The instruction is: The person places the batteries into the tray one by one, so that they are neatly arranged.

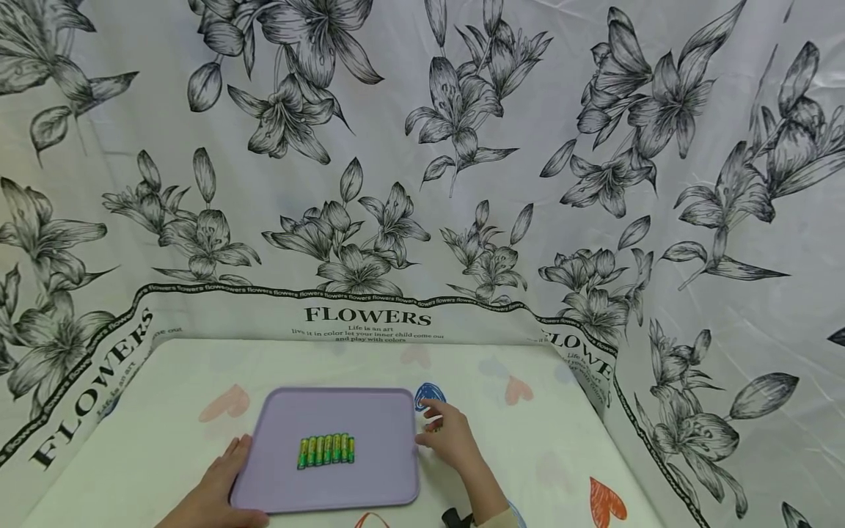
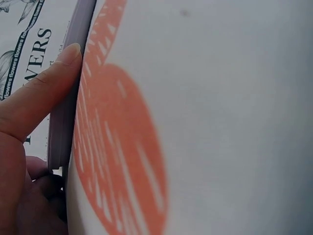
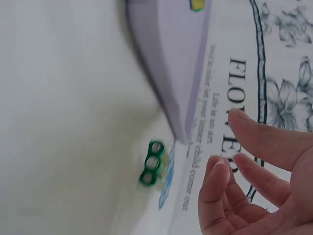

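A lilac tray [image 1: 370,484] lies on the table, with a row of several green-and-yellow batteries [image 1: 326,451] side by side on it. At its near left corner rests my left hand [image 1: 214,488], fingers stretched along the left edge and thumb along the front. The left wrist view has that thumb [image 2: 46,85] against the tray's side wall. My right hand [image 1: 452,436] hovers by the right edge, fingers loosely bent and thumb apart, with nothing between them. Below it in the right wrist view, three green battery ends [image 3: 152,162] show in a row on the cloth, beyond the tray corner.
A white tablecloth [image 1: 528,440] with printed hearts covers the table. Behind it and at both sides hangs a flowered curtain [image 1: 462,242]. Near the right forearm is a small black object [image 1: 455,518] at the bottom of the head view.
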`<state>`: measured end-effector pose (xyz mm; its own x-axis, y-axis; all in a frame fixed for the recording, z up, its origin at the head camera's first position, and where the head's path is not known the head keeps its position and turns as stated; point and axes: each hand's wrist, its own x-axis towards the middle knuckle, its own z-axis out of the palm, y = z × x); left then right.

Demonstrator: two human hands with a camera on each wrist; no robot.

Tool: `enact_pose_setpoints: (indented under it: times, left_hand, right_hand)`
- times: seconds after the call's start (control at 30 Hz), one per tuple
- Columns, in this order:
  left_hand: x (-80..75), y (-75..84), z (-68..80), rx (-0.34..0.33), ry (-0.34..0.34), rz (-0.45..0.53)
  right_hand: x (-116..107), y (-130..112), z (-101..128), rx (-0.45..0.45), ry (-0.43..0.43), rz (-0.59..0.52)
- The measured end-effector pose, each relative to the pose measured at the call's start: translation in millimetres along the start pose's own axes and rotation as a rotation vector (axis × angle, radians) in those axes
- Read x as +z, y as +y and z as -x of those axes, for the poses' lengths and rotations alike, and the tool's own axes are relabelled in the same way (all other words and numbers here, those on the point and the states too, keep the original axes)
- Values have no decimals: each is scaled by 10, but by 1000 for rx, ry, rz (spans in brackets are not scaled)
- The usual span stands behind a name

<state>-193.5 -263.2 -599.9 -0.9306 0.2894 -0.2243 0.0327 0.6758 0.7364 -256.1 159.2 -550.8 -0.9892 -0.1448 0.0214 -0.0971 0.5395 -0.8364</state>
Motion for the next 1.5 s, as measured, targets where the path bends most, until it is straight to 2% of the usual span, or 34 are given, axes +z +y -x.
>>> enact_pose_setpoints:
  times: [0.33, 0.63, 0.87, 1.2, 1.43, 1.5]
  left_hand:
    - [-5, 10, 3, 22, 3, -7]
    - [18, -61, -29, 12, -3, -23]
    - [32, -55, -43, -5, 11, -27]
    - [21, -18, -39, -8, 9, -18]
    - [22, -70, -41, 56, 16, -35]
    - [24, -68, -43, 32, 14, -28]
  right_hand:
    - [-176, 228, -2, 44, 12, 72]
    - [-170, 338, -30, 102, -51, 163]
    - [-138, 400, -36, 118, -29, 191]
    - [-156, 383, -50, 102, -21, 137]
    - [-158, 262, -36, 9, -7, 48]
    - [-143, 207, -39, -7, -9, 36]
